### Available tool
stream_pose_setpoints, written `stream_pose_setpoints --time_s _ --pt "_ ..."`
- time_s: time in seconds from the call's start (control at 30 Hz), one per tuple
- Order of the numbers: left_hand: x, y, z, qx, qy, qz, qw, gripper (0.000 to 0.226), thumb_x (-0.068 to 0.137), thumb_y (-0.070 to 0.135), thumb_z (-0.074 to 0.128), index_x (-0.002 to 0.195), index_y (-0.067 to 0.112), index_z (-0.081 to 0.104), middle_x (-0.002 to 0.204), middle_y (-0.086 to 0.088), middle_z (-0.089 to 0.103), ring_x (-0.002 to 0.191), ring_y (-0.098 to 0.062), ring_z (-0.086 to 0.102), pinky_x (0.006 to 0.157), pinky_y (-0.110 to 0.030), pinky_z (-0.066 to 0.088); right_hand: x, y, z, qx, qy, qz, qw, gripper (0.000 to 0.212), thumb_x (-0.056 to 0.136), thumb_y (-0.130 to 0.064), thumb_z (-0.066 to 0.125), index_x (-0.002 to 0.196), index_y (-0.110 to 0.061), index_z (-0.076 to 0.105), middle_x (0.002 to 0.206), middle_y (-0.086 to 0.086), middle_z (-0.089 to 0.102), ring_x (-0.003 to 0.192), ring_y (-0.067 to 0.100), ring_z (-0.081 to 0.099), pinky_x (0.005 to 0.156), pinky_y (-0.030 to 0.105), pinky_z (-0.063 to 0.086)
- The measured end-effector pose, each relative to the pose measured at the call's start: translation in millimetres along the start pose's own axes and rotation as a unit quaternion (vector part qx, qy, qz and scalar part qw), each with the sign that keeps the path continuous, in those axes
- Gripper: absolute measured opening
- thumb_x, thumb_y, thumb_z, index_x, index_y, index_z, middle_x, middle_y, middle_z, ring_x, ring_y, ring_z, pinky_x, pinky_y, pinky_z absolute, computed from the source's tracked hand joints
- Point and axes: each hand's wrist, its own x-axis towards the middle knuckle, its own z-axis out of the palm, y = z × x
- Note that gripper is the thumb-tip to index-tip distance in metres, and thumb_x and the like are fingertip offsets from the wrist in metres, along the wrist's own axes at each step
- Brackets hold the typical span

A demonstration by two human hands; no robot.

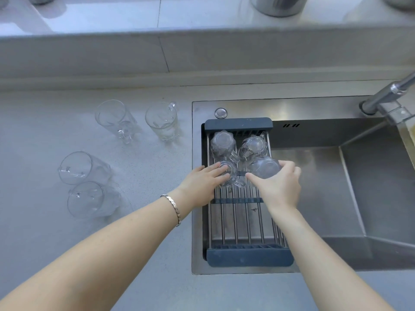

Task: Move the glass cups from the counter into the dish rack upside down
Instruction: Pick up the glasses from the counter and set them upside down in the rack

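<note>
A dark-framed dish rack (238, 257) with metal bars spans the left end of the sink. Two glass cups (222, 143) (254, 145) stand upside down at its far end. My left hand (202, 184) grips a third inverted cup (229, 173) on the bars. My right hand (277, 187) holds a fourth inverted cup (265, 168) just right of it. Several handled glass cups remain upright on the counter to the left: two at the back (113, 118) (162, 121), two nearer (78, 168) (89, 199).
The steel sink basin (336, 187) opens to the right of the rack, with a faucet (390, 95) at its far right corner. A raised ledge (202, 37) with metal pots runs along the back. The near half of the rack holds no cups.
</note>
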Motion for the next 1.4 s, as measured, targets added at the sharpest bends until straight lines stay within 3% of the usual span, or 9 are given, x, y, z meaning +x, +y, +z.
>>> stream_pose_setpoints --time_s 0.2,0.4,0.53,0.67,0.77,0.9,1.07,1.3,1.4 --pt "-4 0 0 -0.003 -0.006 -0.006 1.0 0.064 0.093 0.009 0.042 0.148 0.024 0.014 0.16 0.004 0.004 0.148 -0.015 0.001 0.118 -0.04 0.017 8 -2 32 -0.046 -0.064 -0.009 0.997 0.074 0.066 -0.038 0.08 0.122 -0.01 0.042 0.124 0.012 0.043 0.099 0.038 0.06 0.082 0.041 0.049" --pt "-8 8 -3 -0.008 -0.011 -0.047 0.999 0.067 0.093 0.01 0.043 0.149 0.022 0.009 0.16 -0.002 -0.003 0.148 -0.021 -0.002 0.119 -0.044 0.01 4 7 31 0.038 -0.106 -0.003 0.994 0.063 0.082 -0.031 0.066 0.135 -0.012 0.037 0.133 0.016 0.039 0.11 0.036 0.054 0.093 0.039 0.044" --pt "-27 3 -5 -0.096 0.044 -0.115 0.988 0.062 0.092 0.015 0.045 0.148 0.021 0.017 0.16 -0.004 0.006 0.147 -0.023 0.008 0.119 -0.044 0.01 -9 11 10 -0.012 -0.155 -0.093 0.983 0.045 0.086 -0.023 0.057 0.129 -0.017 0.043 0.128 0.007 0.042 0.09 0.025 0.06 0.082 0.034 0.045" --pt "-71 -26 -18 -0.117 0.133 -0.218 0.96 0.048 0.092 0.02 0.049 0.138 0.014 0.04 0.156 -0.006 0.024 0.144 -0.021 0.022 0.117 -0.04 0.013 -18 -18 4 -0.052 -0.264 -0.186 0.945 0.032 0.086 -0.022 0.059 0.117 -0.018 0.056 0.112 0.004 0.06 0.093 0.017 0.057 0.083 0.028 0.045" --pt "-111 -55 -28 -0.106 0.169 -0.312 0.929 0.049 0.087 0.021 0.056 0.134 0.011 0.045 0.153 -0.012 0.029 0.14 -0.026 0.028 0.114 -0.039 0.018 -20 -54 23 -0.055 -0.294 -0.228 0.926 0.044 0.084 -0.024 0.063 0.125 -0.015 0.05 0.119 0.007 0.058 0.104 0.018 0.056 0.088 0.029 0.045" --pt "-155 -86 -29 -0.077 0.063 -0.392 0.915 0.065 0.083 0.041 0.058 0.138 0.017 0.033 0.149 -0.01 0.025 0.136 -0.027 0.027 0.108 -0.037 0.029 -18 -109 65 0.016 -0.28 -0.215 0.936 0.088 0.074 -0.026 0.075 0.143 -0.009 0.022 0.145 0.011 0.034 0.133 0.024 0.037 0.109 0.037 0.033" --pt "-180 -105 -16 -0.033 0.011 -0.323 0.946 0.064 0.081 0.04 0.059 0.137 0.023 0.032 0.14 -0.003 0.033 0.133 -0.023 0.026 0.103 -0.04 0.03 -14 -157 109 0.12 -0.244 -0.169 0.947 0.114 0.064 -0.025 0.084 0.147 -0.016 0.006 0.155 0.006 0.017 0.143 0.021 0.019 0.115 0.035 0.021" --pt "-194 -123 -16 0.092 -0.055 -0.204 0.973 0.081 0.079 0.001 0.059 0.144 0.026 0.017 0.148 -0.008 0.022 0.139 -0.026 0.018 0.11 -0.044 0.022 -12 -177 147 0.205 -0.187 -0.116 0.954 0.09 0.067 -0.022 0.082 0.138 -0.016 0.027 0.144 0.004 0.038 0.13 0.022 0.04 0.101 0.028 0.034" --pt "-201 -130 -19 0.123 -0.046 -0.163 0.978 0.078 0.077 0.001 0.06 0.142 0.022 0.021 0.142 -0.009 0.031 0.133 -0.027 0.027 0.108 -0.043 0.025 -22 -175 142 0.209 -0.155 -0.109 0.959 0.079 0.067 -0.02 0.081 0.13 -0.012 0.035 0.133 0.005 0.047 0.116 0.02 0.048 0.087 0.024 0.036"
